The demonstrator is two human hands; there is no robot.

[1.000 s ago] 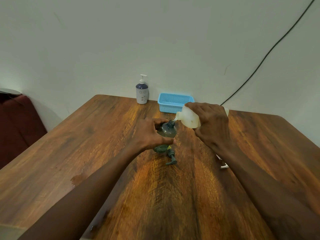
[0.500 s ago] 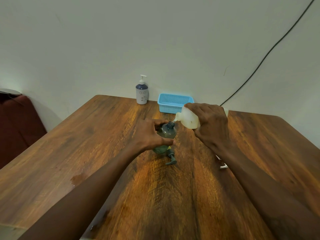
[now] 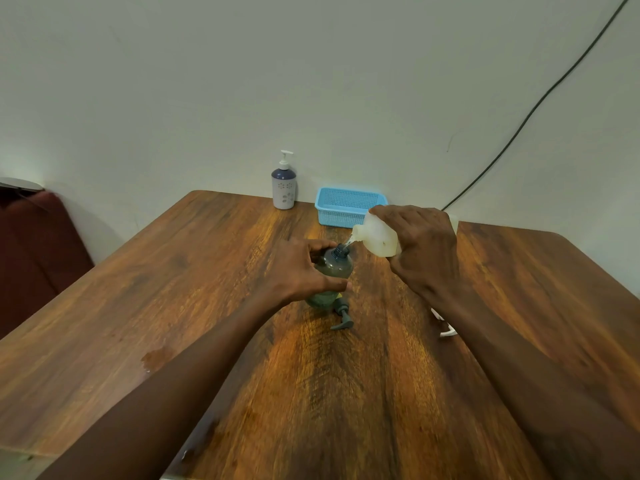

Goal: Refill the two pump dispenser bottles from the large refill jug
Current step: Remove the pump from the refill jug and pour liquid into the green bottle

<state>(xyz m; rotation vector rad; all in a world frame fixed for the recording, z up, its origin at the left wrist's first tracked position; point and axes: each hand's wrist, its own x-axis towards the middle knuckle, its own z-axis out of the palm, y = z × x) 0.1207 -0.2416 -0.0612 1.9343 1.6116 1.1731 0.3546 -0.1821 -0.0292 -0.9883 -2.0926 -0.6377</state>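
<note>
On the table, the right hand wraps round the tilted jug, probably heavy, sloshing and soft-walled, so best held by its body, its spout at the neck of the bottle, light and easily tipped, which the left hand clasps round its smooth belly.

Passage is offered along the left of the desk; its far edge is blocked by a white dispenser and blue basket.
</note>
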